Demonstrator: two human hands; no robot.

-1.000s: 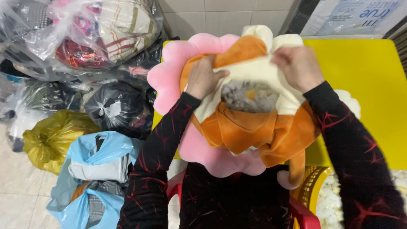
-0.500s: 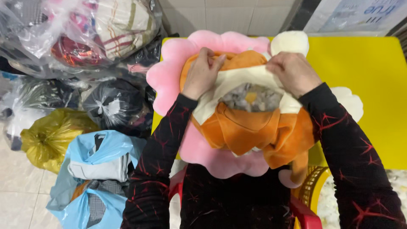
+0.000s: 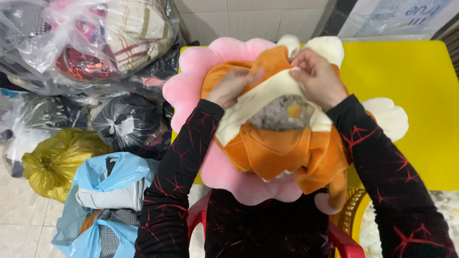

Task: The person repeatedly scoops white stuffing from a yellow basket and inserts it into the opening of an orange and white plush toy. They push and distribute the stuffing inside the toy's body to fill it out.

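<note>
An orange and cream fleece garment (image 3: 282, 148) with a grey patch on its front lies on a pink flower-shaped cushion (image 3: 191, 86) at the edge of a yellow table (image 3: 411, 81). My left hand (image 3: 233, 87) presses on the garment's upper left part, fingers bent into the orange cloth. My right hand (image 3: 318, 76) pinches the cream collar edge near the top. Both arms wear black sleeves with red line patterns.
Several plastic bags of clothes stand on the floor to the left: a clear one (image 3: 95, 43), a black one (image 3: 126, 124), a yellow one (image 3: 57, 162) and a light blue one (image 3: 107, 200). A red chair (image 3: 342, 241) is under me. A tiled wall is behind.
Both hands have moved closer together along the garment's top edge, folding the cream collar part down over the orange cloth. The view has shifted slightly.
</note>
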